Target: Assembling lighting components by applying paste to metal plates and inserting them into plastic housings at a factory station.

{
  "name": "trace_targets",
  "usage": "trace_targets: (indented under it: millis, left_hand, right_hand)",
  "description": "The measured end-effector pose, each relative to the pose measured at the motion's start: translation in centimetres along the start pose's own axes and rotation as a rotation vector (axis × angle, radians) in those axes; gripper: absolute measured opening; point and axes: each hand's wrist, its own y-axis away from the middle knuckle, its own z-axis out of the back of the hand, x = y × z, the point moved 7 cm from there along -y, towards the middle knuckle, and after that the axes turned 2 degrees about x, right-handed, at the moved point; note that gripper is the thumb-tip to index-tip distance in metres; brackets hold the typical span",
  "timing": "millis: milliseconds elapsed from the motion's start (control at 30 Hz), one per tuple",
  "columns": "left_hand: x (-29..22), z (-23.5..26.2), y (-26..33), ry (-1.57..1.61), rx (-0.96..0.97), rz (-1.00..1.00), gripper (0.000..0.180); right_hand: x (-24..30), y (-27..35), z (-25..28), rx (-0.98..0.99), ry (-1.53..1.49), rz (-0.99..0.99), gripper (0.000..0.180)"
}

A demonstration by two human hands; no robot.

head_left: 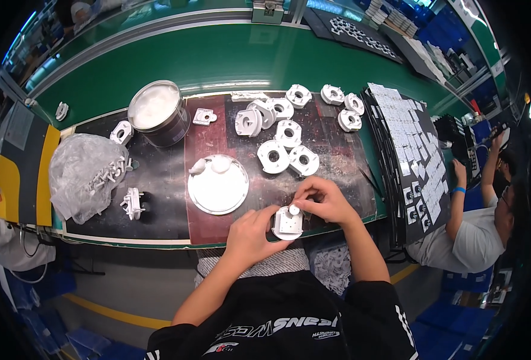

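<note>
My left hand (249, 236) grips a white plastic housing (288, 223) at the table's front edge, with thumb and fingers around its left side. Over the top of that housing, my right hand (324, 201) pinches a small white rounded piece (294, 210); its exact kind is too small to tell. Just left of my hands lies a round white lid (217, 193), with two white lumps (220, 164) on its far part. Beyond my hands, several white ring-shaped housings (273, 157) lie on the dark red and black mat.
A tub of white material (156, 107) stands at the back left. Beside it rests a clear plastic bag (76, 174) with white pin-like parts. Stacked black trays (406, 150) with white pieces border the right side. A co-worker (469, 234) sits at the right. A yellow-and-grey machine (19, 162) stands far left.
</note>
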Motion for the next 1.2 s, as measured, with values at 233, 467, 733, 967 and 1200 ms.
trace_targets:
  millis: [233, 467, 733, 967, 1200]
  left_hand:
    - [0.1, 0.3, 0.1, -0.002, -0.006, 0.001, 0.066]
    - [-0.6, 0.3, -0.3, 0.055, 0.018, -0.017, 0.070]
    - [-2.7, 8.3, -10.0, 0.010, -0.195, -0.215, 0.076]
    - [8.1, 11.7, -29.3, -0.350, -0.283, 0.016, 0.081]
    - [16.2, 9.9, -36.3, -0.491, -0.101, 0.381, 0.092]
  right_hand:
    - [1.7, -0.6, -0.4, 0.099, 0.277, 0.090, 0.009]
    - [2.9, 1.1, 0.3, -0.017, 0.289, 0.060, 0.014]
    - [5.4, 13.6, 6.2, -0.757, 0.392, 0.176, 0.005]
    - [7.6, 24.7, 12.2, -1.411, 1.107, -0.087, 0.039]
    - [4.4, 28.0, 14.4, -1.421, 1.043, -0.230, 0.058]
